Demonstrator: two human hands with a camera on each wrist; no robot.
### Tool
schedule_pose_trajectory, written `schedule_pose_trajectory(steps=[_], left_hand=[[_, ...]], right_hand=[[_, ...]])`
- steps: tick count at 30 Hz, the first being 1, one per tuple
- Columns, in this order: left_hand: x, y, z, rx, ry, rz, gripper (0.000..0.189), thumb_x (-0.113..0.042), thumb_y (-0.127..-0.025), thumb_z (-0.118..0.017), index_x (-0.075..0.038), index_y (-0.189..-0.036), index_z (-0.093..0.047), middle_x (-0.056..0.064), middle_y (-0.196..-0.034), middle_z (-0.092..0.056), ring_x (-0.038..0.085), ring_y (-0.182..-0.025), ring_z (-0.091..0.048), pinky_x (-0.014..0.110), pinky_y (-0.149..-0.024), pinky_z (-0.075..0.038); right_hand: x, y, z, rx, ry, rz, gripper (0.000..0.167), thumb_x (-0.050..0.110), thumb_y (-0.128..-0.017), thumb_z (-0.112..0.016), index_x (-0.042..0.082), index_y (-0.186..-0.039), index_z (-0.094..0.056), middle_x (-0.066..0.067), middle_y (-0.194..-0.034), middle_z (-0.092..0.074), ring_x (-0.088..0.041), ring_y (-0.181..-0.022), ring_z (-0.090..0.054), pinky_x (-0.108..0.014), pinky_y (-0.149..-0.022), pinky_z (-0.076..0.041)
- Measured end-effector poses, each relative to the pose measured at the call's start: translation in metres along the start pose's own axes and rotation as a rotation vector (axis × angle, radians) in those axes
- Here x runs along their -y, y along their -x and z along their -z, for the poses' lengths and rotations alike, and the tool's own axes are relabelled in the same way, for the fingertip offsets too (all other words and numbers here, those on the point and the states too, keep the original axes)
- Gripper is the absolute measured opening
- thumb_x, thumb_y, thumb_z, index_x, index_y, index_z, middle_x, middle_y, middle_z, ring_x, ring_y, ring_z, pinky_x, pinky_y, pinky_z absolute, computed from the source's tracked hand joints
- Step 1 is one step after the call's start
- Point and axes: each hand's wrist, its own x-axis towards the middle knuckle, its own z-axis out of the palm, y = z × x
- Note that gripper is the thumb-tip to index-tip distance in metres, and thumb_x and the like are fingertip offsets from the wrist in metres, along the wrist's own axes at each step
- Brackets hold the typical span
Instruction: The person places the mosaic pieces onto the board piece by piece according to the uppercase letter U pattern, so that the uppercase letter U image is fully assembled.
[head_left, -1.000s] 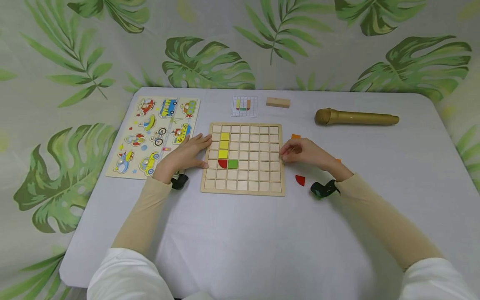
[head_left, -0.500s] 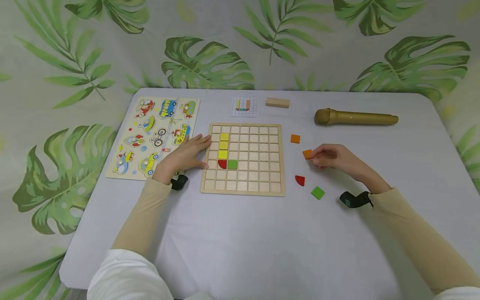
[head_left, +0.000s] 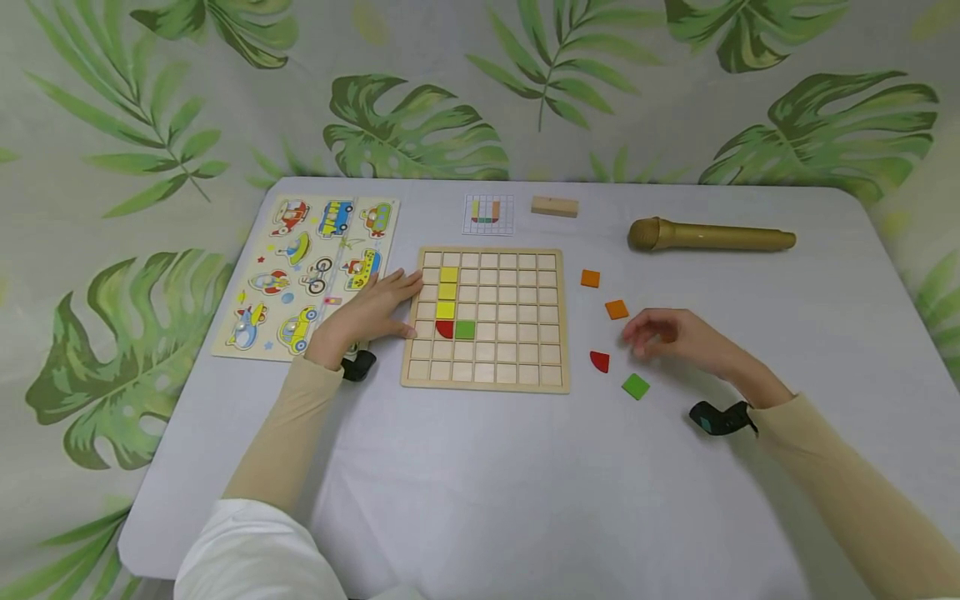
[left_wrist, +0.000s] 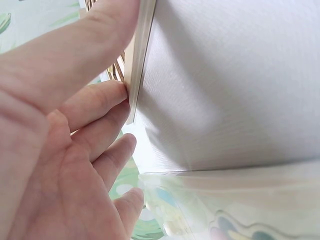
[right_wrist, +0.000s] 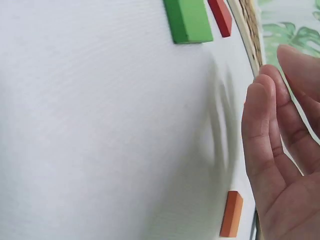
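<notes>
My left hand (head_left: 369, 312) lies at the left edge of the wooden grid board (head_left: 516, 375), its fingertips and thumb touching the rim. In the left wrist view, the fingers (left_wrist: 100, 102) meet that rim. On the board are a column of yellow square tiles (head_left: 447, 292), a red quarter-circle tile (head_left: 445, 330) below them and a green square tile (head_left: 465, 330) beside it. To the board's right, my right hand (head_left: 686, 342) hovers, fingers loosely bent, holding nothing. Nearby lie two orange square tiles (head_left: 617, 309), a red quarter-circle tile (head_left: 600, 361) and a green square tile (right_wrist: 192, 20).
A picture puzzle board (head_left: 296, 275) with vehicles lies at the left, partly beneath the left forearm. Behind the grid board are a printed pattern card (head_left: 488, 215) and a wooden block (head_left: 555, 206). A gold microphone (head_left: 712, 236) rests at the back right.
My right hand has moved from the grid board's right edge out to the orange tile, then back from it slightly toward me. The left hand stays in place.
</notes>
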Motion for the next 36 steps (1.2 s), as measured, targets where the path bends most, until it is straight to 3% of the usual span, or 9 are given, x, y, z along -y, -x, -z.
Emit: schedule_pose_trajectory(steps=[6,14,21,27,36], left_hand=[[-0.001,0.0,0.0,0.001,-0.003,0.001,0.088,-0.027,-0.08,-0.076,0.0,-0.149,-0.029,0.011,-0.157,-0.018,0.034,-0.144,-0.008,0.054,-0.113,0.003],[0.0,-0.001,-0.001,0.004,-0.012,0.002,0.088,-0.028,-0.08,-0.076,0.0,-0.149,-0.028,0.012,-0.157,-0.017,0.034,-0.144,-0.007,0.053,-0.113,0.004],[0.001,-0.001,-0.002,-0.001,-0.011,-0.004,0.089,-0.028,-0.08,-0.076,0.0,-0.149,-0.028,0.011,-0.158,-0.017,0.034,-0.144,-0.007,0.053,-0.113,0.004],[0.002,-0.001,-0.001,-0.002,-0.003,-0.009,0.087,-0.029,-0.081,-0.075,0.0,-0.149,-0.028,0.011,-0.158,-0.017,0.034,-0.144,-0.007,0.054,-0.113,0.004],[0.002,-0.001,-0.001,0.0,-0.002,-0.005,0.086,-0.029,-0.082,-0.074,-0.001,-0.149,-0.029,0.01,-0.158,-0.017,0.033,-0.144,-0.006,0.053,-0.114,0.004]], right_hand=[[-0.006,0.009,-0.007,0.044,0.03,-0.01,0.022,0.005,-0.085,-0.071,0.002,-0.106,-0.066,-0.013,-0.1,-0.064,-0.019,-0.089,-0.059,-0.025,-0.075,-0.051],[-0.005,0.019,-0.017,0.046,0.099,-0.046,0.019,0.002,-0.083,-0.071,0.006,-0.101,-0.068,-0.007,-0.097,-0.063,-0.022,-0.09,-0.055,-0.024,-0.073,-0.051],[-0.004,0.022,-0.024,0.001,0.197,0.068,0.02,-0.003,-0.081,-0.072,0.01,-0.095,-0.069,-0.001,-0.089,-0.063,-0.02,-0.083,-0.054,-0.022,-0.066,-0.048],[-0.004,0.022,-0.023,-0.008,0.204,0.14,0.022,-0.005,-0.078,-0.074,0.01,-0.091,-0.067,0.001,-0.088,-0.064,-0.019,-0.08,-0.054,-0.022,-0.067,-0.048],[-0.003,0.019,-0.015,0.043,0.159,0.068,0.017,-0.006,-0.082,-0.068,0.009,-0.089,-0.067,-0.002,-0.086,-0.064,-0.017,-0.075,-0.055,-0.023,-0.068,-0.048]])
